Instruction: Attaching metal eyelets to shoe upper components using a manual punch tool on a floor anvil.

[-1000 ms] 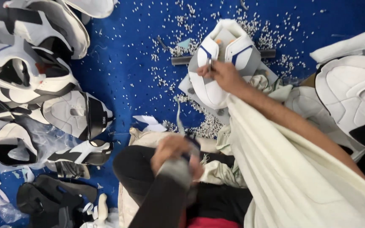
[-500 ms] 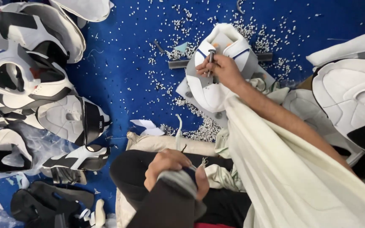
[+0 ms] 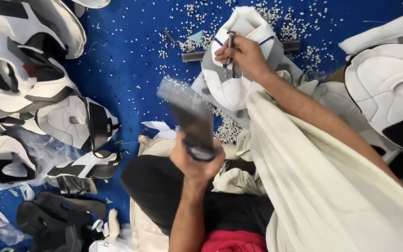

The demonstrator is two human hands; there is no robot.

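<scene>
My right hand (image 3: 247, 57) grips a thin metal punch (image 3: 230, 38), held upright on a white shoe upper with blue trim (image 3: 232, 89) that lies on the blue floor. My left hand (image 3: 196, 161) is shut around the lower end of a dark, flat striking tool (image 3: 188, 112). The tool is blurred with motion and is raised above my lap, to the lower left of the punch. A loose cream sleeve (image 3: 313, 177) hangs from my right arm and hides part of the floor.
Black-and-white shoe uppers (image 3: 73, 122) are piled along the left, and more white ones (image 3: 388, 88) lie at the right. Small white punched bits (image 3: 227, 130) litter the blue floor (image 3: 127, 51). Dark cut pieces (image 3: 52, 219) lie at the bottom left, and a grey bar (image 3: 194, 56) lies under the upper.
My left hand has lifted the dark striking tool from my lap up toward the punch. My right hand has stayed on the punch and the white upper.
</scene>
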